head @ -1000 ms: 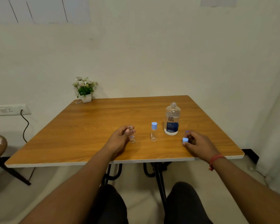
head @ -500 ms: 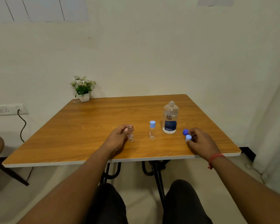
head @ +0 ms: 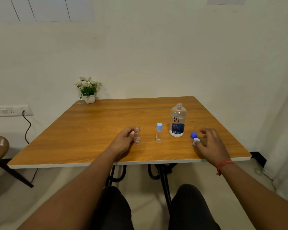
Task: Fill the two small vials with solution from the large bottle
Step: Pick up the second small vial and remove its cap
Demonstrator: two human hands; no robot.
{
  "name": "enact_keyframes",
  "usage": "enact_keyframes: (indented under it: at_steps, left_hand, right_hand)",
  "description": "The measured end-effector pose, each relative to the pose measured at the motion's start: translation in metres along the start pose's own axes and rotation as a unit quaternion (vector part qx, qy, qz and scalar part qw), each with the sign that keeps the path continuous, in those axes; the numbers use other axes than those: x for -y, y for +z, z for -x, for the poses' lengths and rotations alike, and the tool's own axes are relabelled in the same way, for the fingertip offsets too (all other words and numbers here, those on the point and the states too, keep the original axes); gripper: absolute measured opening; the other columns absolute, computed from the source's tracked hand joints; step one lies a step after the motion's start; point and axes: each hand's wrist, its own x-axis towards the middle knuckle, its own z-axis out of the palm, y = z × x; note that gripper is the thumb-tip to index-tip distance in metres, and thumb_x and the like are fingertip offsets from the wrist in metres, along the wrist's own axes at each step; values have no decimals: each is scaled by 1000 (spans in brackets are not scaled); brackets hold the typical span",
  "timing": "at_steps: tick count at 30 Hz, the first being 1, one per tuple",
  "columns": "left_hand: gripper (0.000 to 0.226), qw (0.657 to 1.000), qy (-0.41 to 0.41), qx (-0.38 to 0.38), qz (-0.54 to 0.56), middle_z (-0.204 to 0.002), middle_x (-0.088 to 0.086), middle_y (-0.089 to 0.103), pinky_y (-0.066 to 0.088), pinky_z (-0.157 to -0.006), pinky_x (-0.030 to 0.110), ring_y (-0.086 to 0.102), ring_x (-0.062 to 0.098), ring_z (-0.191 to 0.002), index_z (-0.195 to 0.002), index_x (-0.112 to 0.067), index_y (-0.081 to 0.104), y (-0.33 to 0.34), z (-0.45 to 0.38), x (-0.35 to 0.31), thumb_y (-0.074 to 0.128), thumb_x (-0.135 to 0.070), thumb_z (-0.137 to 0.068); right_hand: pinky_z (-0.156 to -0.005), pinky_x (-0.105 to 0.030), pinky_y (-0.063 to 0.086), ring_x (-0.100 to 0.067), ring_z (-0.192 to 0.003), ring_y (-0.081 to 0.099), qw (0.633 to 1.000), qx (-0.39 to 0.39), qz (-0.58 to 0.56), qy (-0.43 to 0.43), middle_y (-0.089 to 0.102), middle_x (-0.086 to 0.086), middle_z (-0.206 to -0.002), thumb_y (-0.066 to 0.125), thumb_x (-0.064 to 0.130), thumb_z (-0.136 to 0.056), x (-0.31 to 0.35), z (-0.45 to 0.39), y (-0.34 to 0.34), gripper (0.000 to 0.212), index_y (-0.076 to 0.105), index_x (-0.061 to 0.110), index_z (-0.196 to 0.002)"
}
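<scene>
Because only one camera looks down from the person's head, everything shows in that one view. Near the middle of the frame, the left hand (head: 123, 141) wraps its fingers and thumb around the open vial (head: 137, 136). This little vial has no cap, stands straight up on the surface (head: 96, 130), and looks empty. I think the hand holds it so it will not tip when liquid goes in.

Just to the right of it stands the capped vial (head: 159, 135), also straight up, with its light blue top on. No hand touches it, so it likely waits its turn.

Further right and a bit higher in the frame stands the large bottle (head: 177, 121). Its neck is open and clear liquid fills it nearly to the top. Nobody holds it.

At the right of the frame, the right hand (head: 211, 143) rests low on the surface with its fingers loosely spread. Its thumb tip touches the light blue cap (head: 196, 140), which lies just below the dark blue cap (head: 193, 134). I guess the caps sit there together so they stay out of the way. The hand grips nothing firmly, so it looks free to reach the bottle beside it for pouring.
</scene>
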Motion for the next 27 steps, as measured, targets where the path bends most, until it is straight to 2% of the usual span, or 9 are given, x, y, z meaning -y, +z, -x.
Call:
enact_keyframes:
  at_steps: [4,7,9,12,14,16,18,22,27]
  left_hand:
    - [32,1000,-13,-6,10,-127,-2,62,51,-87,22,61,9,-111,-136,-21,54,-2,-1,3,40,-17,-107]
    - [31,999,-19,-32,32,-124,3,64,51,-81,20,63,11,-107,-133,-18,56,-2,0,2,40,-18,-107]
    - [30,997,-12,-63,35,-124,5,63,50,-77,19,61,10,-101,-130,-14,58,-3,0,0,39,-19,-108]
    - [30,995,17,-99,-11,-128,1,63,47,-82,21,57,11,-112,-130,-14,57,-12,-2,-1,37,-21,-108]
    - [31,993,26,-111,-29,-128,0,63,46,-91,26,56,16,-121,-130,-15,57,-18,-2,-3,37,-21,-108]
    - [31,992,31,-118,-29,-127,1,64,45,-91,25,56,16,-122,-129,-14,58,-23,-2,-6,37,-21,-108]
    - [30,991,38,-122,-28,-124,-1,64,45,-89,24,56,16,-121,-127,-15,58,-26,-1,-10,37,-22,-108]
    - [29,990,53,-132,-16,-122,0,66,41,-106,34,56,17,-122,-126,-13,59,-29,0,-15,38,-20,-108]
    - [29,987,80,-140,-5,-121,0,67,40,-86,20,55,11,-118,-124,-11,60,-23,3,-28,38,-19,-108]
  right_hand:
    - [-84,-33,50,-20,-107,54,993,-41,58,-94,55,-4,-117,62,24,-90,14,-1,-2,35,56,13,-122]
    - [-81,-29,51,-18,-101,57,968,-8,125,-218,59,-3,-111,59,26,-91,40,-5,2,30,59,14,-118]
    - [-79,-29,51,-17,-100,57,956,17,127,-265,58,-1,-112,56,31,-92,60,-12,7,29,58,16,-117]
    - [-77,-31,52,-15,-99,57,963,44,81,-252,54,2,-121,53,37,-95,92,-26,14,35,53,20,-126]
    - [-81,-33,52,-15,-103,56,971,62,64,-220,52,2,-128,50,41,-96,109,-36,18,41,50,21,-131]
    - [-84,-33,51,-16,-108,55,972,87,77,-205,52,2,-128,49,45,-96,121,-45,21,43,49,21,-133]
    - [-84,-32,50,-17,-107,55,967,117,103,-201,54,1,-123,50,47,-95,130,-52,25,43,52,22,-130]
    - [-79,-32,49,-19,-97,57,956,161,136,-206,58,0,-111,55,44,-94,139,-57,33,30,61,22,-114]
    - [-81,-33,48,-17,-95,56,956,176,120,-200,60,0,-106,58,36,-93,147,-62,31,22,64,21,-108]
